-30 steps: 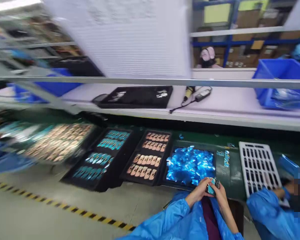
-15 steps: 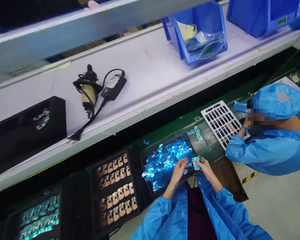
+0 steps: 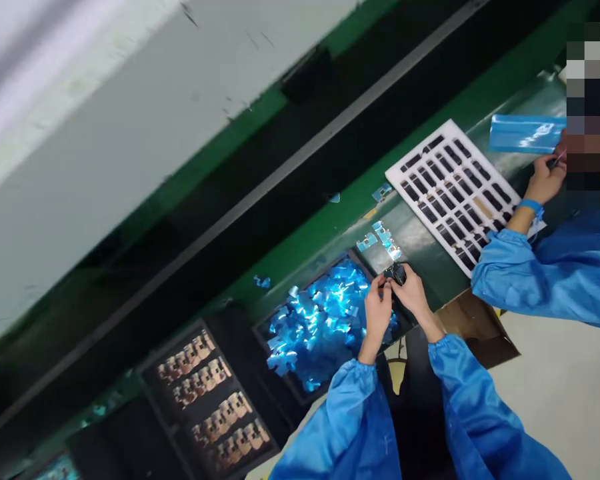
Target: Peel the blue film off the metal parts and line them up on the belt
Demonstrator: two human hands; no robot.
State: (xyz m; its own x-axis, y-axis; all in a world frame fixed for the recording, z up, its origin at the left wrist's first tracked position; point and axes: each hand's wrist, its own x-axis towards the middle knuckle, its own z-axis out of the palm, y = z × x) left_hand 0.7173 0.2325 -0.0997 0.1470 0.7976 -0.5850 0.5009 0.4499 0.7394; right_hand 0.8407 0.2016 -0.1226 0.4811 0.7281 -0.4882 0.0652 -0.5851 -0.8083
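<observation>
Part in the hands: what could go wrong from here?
1. The left hand and right hand pinch the small dark part by the fingertips at the edge of the scrap tray; if dropped, it may vanish among the blue scraps.
2. Loose scraps on the belt lie just beyond the hands and could stick to the part.
3. A co-worker's sleeve is close on the right; a bump seems possible.

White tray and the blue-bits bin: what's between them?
Head view: loose blue scraps on the green belt, just past the dark part that the left hand and right hand pinch.
</observation>
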